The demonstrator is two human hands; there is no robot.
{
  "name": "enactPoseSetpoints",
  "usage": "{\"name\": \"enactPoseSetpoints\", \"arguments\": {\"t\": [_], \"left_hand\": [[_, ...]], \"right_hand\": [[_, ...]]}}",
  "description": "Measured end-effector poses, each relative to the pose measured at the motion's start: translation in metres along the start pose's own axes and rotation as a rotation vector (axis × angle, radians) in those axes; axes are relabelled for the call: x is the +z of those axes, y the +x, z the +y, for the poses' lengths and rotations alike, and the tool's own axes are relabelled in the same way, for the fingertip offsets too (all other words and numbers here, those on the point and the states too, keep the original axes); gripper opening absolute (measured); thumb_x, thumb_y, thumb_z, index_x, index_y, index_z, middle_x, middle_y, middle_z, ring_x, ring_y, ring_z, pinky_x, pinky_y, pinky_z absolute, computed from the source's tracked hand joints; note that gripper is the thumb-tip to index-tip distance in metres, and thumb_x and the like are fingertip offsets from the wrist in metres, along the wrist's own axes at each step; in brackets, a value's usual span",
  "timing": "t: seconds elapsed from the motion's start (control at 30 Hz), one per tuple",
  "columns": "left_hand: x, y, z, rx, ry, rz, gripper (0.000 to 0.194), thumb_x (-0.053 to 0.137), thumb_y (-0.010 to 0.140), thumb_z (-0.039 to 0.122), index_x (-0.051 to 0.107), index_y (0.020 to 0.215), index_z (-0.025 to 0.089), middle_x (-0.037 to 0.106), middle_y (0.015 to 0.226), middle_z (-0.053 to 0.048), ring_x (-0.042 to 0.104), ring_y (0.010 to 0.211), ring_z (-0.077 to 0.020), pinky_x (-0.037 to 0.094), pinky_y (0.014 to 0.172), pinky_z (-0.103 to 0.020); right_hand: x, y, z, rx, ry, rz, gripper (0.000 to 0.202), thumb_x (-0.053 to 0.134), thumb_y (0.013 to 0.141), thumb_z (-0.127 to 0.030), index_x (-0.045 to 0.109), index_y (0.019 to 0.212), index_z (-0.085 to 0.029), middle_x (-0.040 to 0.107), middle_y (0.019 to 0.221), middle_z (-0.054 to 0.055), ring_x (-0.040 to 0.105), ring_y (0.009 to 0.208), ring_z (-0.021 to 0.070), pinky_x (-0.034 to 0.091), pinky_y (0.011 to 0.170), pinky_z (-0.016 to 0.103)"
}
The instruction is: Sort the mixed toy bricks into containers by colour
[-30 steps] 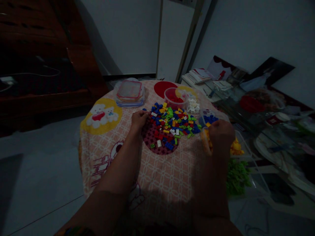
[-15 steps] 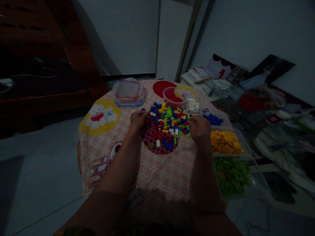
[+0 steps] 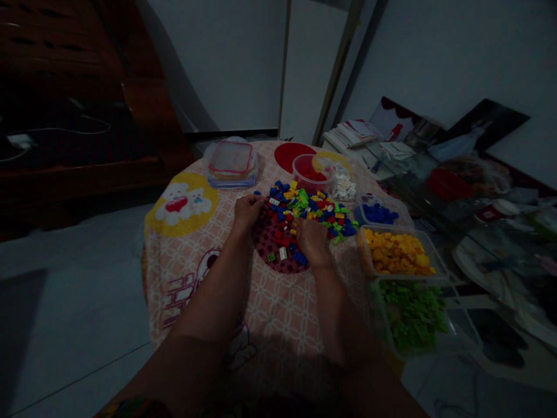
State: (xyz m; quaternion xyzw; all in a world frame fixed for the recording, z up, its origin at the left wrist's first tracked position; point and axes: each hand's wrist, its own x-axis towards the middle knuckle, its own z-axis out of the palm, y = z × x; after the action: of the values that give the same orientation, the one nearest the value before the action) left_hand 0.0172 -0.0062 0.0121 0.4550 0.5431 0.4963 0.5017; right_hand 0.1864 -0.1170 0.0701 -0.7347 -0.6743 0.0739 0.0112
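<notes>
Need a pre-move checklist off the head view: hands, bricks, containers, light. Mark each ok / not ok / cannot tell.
1. Right hand at the mixed-colour plastic brick pile: ok, at its near side.
2. Brick in the right hand's grip: cannot tell, fingertips too obscured.
3. Left hand at the pile's left edge: ok; its grip is unclear.
4. Clear rectangular plastic box with yellow bricks open on top: ok.
5. Round clear plastic tub with red bricks open on top: ok.
6. Lighting: not ok, scene is dim.
</notes>
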Motion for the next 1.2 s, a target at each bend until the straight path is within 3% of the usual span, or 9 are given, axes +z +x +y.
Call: {"name": "enactPoseSetpoints", "arguments": {"t": [0.33, 0.6, 0.73, 0.87, 1.03, 1.13, 1.2], "left_hand": [[0.000, 0.002, -0.003, 0.019, -0.006, 0.003, 0.012, 0.065, 0.075, 0.023, 0.076, 0.078, 0.017, 0.069, 0.063, 0.000, 0.059, 0.052, -0.0130, 0.047, 0.053, -0.023], [0.002, 0.001, 0.001, 0.013, -0.020, 0.007, 0.011, 0.063, 0.074, 0.020, 0.074, 0.075, 0.016, 0.066, 0.060, 0.001, 0.057, 0.050, -0.0117, 0.044, 0.051, -0.022], [0.002, 0.001, 0.001, 0.015, -0.017, 0.003, 0.010, 0.064, 0.073, 0.021, 0.073, 0.074, 0.016, 0.066, 0.060, 0.001, 0.057, 0.050, -0.0116, 0.044, 0.051, -0.021], [0.001, 0.000, 0.000, 0.017, -0.019, 0.002, 0.010, 0.065, 0.074, 0.022, 0.073, 0.076, 0.016, 0.066, 0.061, 0.001, 0.056, 0.049, -0.0113, 0.043, 0.050, -0.021], [0.001, 0.000, 0.000, 0.010, -0.023, -0.001, 0.010, 0.066, 0.075, 0.022, 0.074, 0.076, 0.016, 0.067, 0.061, 0.001, 0.057, 0.049, -0.0115, 0.046, 0.052, -0.022], [0.001, 0.002, -0.001, 0.016, -0.011, 0.002, 0.012, 0.067, 0.075, 0.024, 0.075, 0.078, 0.016, 0.069, 0.063, 0.000, 0.059, 0.053, -0.0128, 0.048, 0.055, -0.023], [0.001, 0.003, -0.002, 0.021, -0.001, 0.007, 0.014, 0.068, 0.075, 0.025, 0.076, 0.079, 0.015, 0.070, 0.065, -0.001, 0.061, 0.054, -0.0133, 0.048, 0.055, -0.023]], "right_hand": [[0.002, 0.004, 0.000, -0.010, -0.008, 0.018, 0.030, 0.050, 0.109, -0.032, 0.075, 0.115, -0.016, 0.080, 0.115, 0.019, 0.076, 0.113, 0.0271, 0.053, 0.088, 0.031], [-0.004, -0.002, 0.013, 0.050, 0.127, 0.125, 0.025, 0.061, 0.103, -0.038, 0.073, 0.116, -0.020, 0.080, 0.114, 0.012, 0.074, 0.112, 0.0255, 0.051, 0.087, 0.030], [-0.024, -0.005, 0.033, 0.137, 0.220, 0.256, 0.021, 0.063, 0.098, -0.034, 0.073, 0.111, -0.021, 0.079, 0.102, 0.009, 0.074, 0.101, 0.0257, 0.050, 0.083, 0.031], [-0.046, -0.015, 0.071, 0.222, 0.250, 0.396, 0.019, 0.064, 0.091, -0.030, 0.072, 0.106, -0.020, 0.076, 0.093, 0.009, 0.071, 0.092, 0.0263, 0.050, 0.081, 0.033], [-0.063, -0.039, 0.123, 0.494, 0.135, 0.654, 0.021, 0.065, 0.081, -0.026, 0.073, 0.099, -0.019, 0.073, 0.090, 0.012, 0.068, 0.090, 0.0307, 0.050, 0.084, 0.040], [-0.065, -0.045, 0.132, 0.472, 0.149, 0.774, 0.027, 0.063, 0.084, -0.030, 0.074, 0.105, -0.018, 0.073, 0.091, 0.013, 0.067, 0.089, 0.0308, 0.050, 0.083, 0.041], [-0.064, -0.042, 0.125, 0.372, 0.189, 0.726, 0.027, 0.060, 0.088, -0.032, 0.075, 0.104, -0.017, 0.073, 0.087, 0.012, 0.067, 0.085, 0.0294, 0.050, 0.080, 0.039]]}}
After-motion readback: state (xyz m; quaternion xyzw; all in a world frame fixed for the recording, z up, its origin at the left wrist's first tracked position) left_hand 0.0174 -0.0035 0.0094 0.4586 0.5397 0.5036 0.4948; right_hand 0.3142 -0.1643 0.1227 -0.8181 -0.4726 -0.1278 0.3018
